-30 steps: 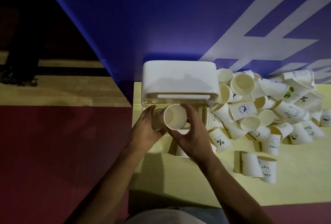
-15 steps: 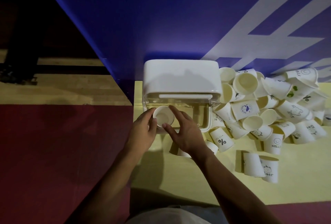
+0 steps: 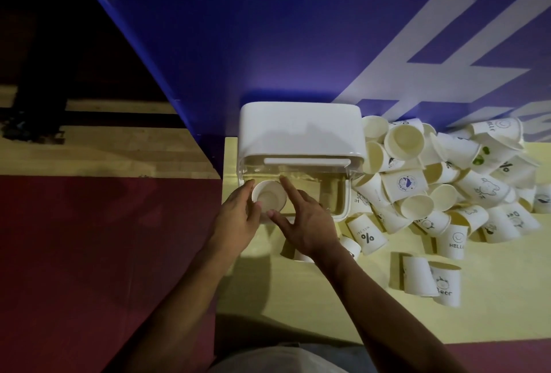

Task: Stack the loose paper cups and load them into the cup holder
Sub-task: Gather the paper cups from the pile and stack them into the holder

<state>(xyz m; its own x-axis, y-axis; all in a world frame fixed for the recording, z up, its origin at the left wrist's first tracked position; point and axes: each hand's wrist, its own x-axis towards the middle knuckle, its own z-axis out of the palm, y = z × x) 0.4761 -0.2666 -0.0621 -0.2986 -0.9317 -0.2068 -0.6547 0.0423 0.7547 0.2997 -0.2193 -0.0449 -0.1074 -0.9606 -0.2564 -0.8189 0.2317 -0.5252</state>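
Observation:
A white-lidded cup holder point(image 3: 301, 131) with a clear body stands at the back left of the yellow table. A paper cup stack point(image 3: 268, 198), mouth toward me, sits low in the holder's left side. My left hand point(image 3: 238, 217) curls around the stack's left rim. My right hand point(image 3: 304, 223) rests against its right side, fingers spread, index finger pointing into the holder. A big heap of loose paper cups point(image 3: 441, 181) lies right of the holder. How deep the stack reaches is hidden.
Two cups point(image 3: 432, 280) lie apart at the front right, and another cup point(image 3: 368, 235) marked "%" sits close to my right wrist. A blue wall point(image 3: 268, 29) stands directly behind the holder. The table's left edge drops to a red floor point(image 3: 89, 253).
The cup stack went from raised in front of the holder down into its left side. My right hand loosened from gripping it, fingers now spread.

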